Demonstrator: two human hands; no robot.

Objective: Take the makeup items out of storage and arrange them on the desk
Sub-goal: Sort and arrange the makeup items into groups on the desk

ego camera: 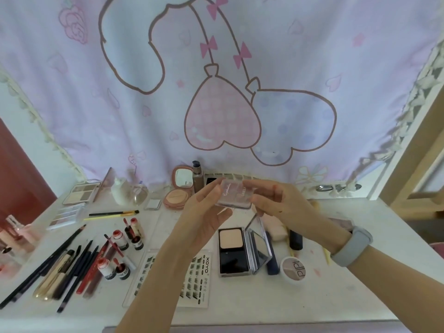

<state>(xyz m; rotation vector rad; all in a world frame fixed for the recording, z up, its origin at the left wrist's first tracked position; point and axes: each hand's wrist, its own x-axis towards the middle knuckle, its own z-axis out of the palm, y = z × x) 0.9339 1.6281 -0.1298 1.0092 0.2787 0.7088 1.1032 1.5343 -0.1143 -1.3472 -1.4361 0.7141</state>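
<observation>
White surface (264, 301) crowded with laid-out makeup; open powder compact (234, 251) below; small clear pink palette (234, 194) held above it, pinched between left hand (204, 207) and right hand (281, 203); step: placing; next, probably: free spot, gentle set-down.

lash tray (192, 272): middle hidden by forearm | pink bottles (14, 234): cut by left edge, blurred

- The lash tray (192, 280) on my counter read "XOYO" along its right edge.
- The round white pot (294, 270) showed "PIPL", cut off.
- The clear palette (234, 195) in my hands bore pale script I couldn't read.
</observation>
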